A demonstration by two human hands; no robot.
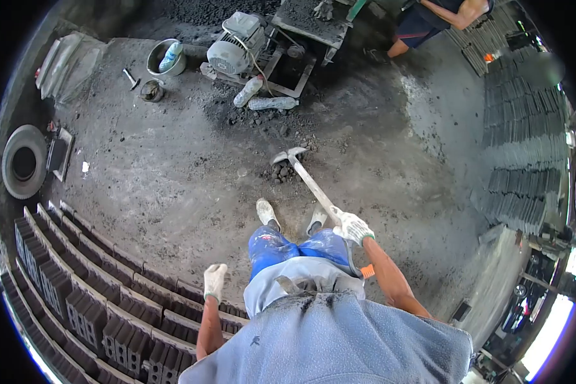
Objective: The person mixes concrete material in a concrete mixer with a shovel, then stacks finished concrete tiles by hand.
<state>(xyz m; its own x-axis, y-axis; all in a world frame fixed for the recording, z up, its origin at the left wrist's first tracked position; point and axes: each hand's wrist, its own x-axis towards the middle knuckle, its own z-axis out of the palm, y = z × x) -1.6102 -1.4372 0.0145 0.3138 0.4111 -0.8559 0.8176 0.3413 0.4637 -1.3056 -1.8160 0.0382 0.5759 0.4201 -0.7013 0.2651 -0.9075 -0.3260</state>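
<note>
My right hand [352, 228], in a white glove, is wrapped round the wooden handle of a hoe [313, 185]. The hoe's metal head rests on the ground beside a small pile of dark lumps [283, 171], ahead of my white shoes. My left hand [216, 280], also gloved, hangs at the left of my body with its fingers curled together. It is near the rows of grey blocks, and nothing can be made out in it.
A motor [230, 56] on a metal frame stands ahead, with bottles [273, 103] at its foot. A bucket [166, 59] and a tire [24, 161] lie left. Hollow blocks [86, 313] fill the lower left. Another person [422, 25] is upper right, near stacked slabs [518, 128].
</note>
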